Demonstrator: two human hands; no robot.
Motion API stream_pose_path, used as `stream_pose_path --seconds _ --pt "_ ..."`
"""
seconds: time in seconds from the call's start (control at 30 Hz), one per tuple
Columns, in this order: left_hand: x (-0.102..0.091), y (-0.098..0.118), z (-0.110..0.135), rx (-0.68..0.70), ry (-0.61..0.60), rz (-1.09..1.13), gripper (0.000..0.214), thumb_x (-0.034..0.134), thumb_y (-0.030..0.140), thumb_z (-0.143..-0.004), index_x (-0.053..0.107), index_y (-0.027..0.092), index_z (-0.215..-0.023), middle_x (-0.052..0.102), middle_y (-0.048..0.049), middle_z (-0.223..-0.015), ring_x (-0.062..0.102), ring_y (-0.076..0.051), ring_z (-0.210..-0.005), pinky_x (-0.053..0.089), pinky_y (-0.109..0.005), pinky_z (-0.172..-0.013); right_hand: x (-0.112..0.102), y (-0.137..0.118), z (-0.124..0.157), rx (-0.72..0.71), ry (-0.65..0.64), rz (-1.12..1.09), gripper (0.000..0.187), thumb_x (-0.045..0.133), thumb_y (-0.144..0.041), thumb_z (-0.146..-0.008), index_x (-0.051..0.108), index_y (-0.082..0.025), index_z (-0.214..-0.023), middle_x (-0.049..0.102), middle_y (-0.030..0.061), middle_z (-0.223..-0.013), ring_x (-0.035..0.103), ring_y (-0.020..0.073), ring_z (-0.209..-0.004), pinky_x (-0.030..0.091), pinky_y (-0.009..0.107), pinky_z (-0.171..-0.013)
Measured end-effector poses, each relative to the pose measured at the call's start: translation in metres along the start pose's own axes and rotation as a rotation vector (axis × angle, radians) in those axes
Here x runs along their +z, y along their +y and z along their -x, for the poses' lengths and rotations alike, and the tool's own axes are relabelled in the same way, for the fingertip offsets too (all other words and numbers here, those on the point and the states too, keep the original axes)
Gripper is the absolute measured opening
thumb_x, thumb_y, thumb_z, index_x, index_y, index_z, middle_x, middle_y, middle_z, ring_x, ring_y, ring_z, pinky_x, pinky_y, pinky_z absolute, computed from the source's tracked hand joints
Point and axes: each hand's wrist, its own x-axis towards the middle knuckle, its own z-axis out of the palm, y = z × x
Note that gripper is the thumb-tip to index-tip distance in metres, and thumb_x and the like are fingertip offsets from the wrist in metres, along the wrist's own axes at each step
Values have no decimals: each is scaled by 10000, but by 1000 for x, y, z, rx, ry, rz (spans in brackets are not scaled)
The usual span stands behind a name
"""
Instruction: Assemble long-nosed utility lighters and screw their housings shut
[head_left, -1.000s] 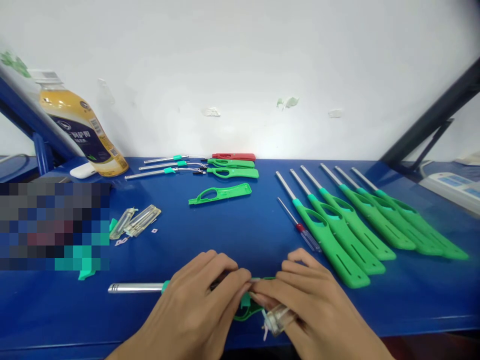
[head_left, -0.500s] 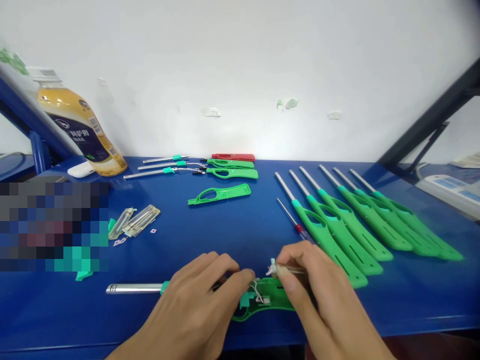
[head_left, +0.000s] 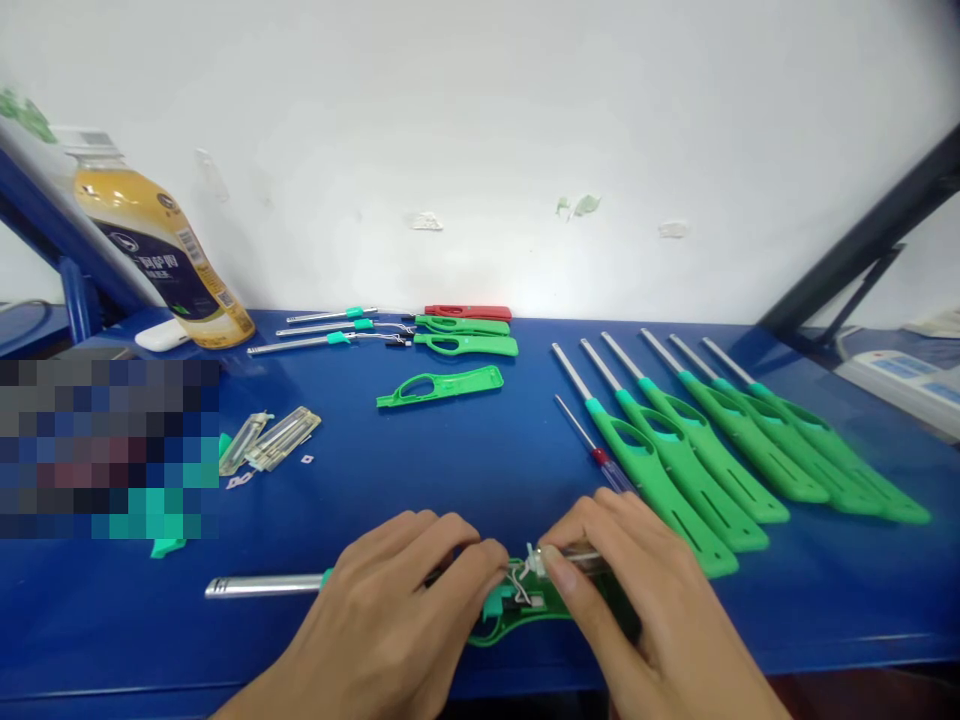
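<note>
Pinning open green plastic lighter shell [head_left: 525,612] at blue table [head_left: 480,470] front edge w/ left hand [head_left: 397,610], fingers curled on it; pinching small clear plastic cartridge [head_left: 581,558] w/ right hand [head_left: 645,610], touching shell.

Green lighter shell [head_left: 525,610] between the hands, silver tube [head_left: 262,586] to their left — blue worktop [head_left: 465,460], red-collared screwdriver [head_left: 596,450] just beyond.
</note>
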Motion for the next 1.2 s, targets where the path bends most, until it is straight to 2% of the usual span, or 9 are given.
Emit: stream_pose_path --seconds 0.13,0.33,0.5,0.6,0.83,0.97,1.2 --pt "2 0 -1 2 38 -11 280 432 119 -1122 697 201 -1086 775 1 -900 725 -186 -760 536 -324 -706 0 1 -1 -9 15 -4 184 470 -308 -1122 542 -290 -953 683 -54 -909 650 195 -861 457 420 -946" --pt "3 0 -4 8 27 -15 270 439 108 -1118 692 200 -1101 786 0 -926 735 -189 -779 537 -329 -719 -1 0 0 -6 11 -12 191 471 -309 -1124 539 -284 -947 672 -49 -905 637 189 -852 447 423 -950" --pt "1 1 -3 0 45 -14 272 434 118 -1120 689 207 -1091 779 6 -901 730 -188 -750 541 -334 -696 0 -1 -2 -5 33 -30 187 464 -301 -1124 543 -282 -956 659 -46 -883 619 180 -808 468 393 -869" --pt "1 2 0 -1 54 -13 263 438 122 -1118 686 206 -1096 775 3 -905 727 -187 -743 548 -336 -694 -1 -1 -1 -8 39 -20 176 472 -293 -1120 543 -282 -959 662 -50 -895 631 177 -828 463 399 -901" --pt "1 1 2 -1 7 -10 282 450 100 -1099 708 213 -1099 776 11 -924 729 -182 -766 555 -329 -707 -1 0 0 -9 25 -9 173 471 -289 -1120 541 -283 -962 661 -51 -895 631 176 -822 469 403 -896" --pt "-1 1 2 -12 -25 -23 303 445 100 -1100 724 218 -1092 776 19 -918 727 -183 -775 562 -333 -737 0 0 -2 -30 17 13 160 484 -288 -1113 543 -285 -965 670 -51 -907 646 182 -852 470 417 -944" --pt "2 2 1 -14 -24 -13 293 460 67 -1065 718 206 -1073 765 1 -915 718 -189 -768 568 -330 -736 2 0 -1 -57 28 37 132 512 -290 -1103 554 -284 -978 679 -37 -932 660 192 -875 496 412 -938"
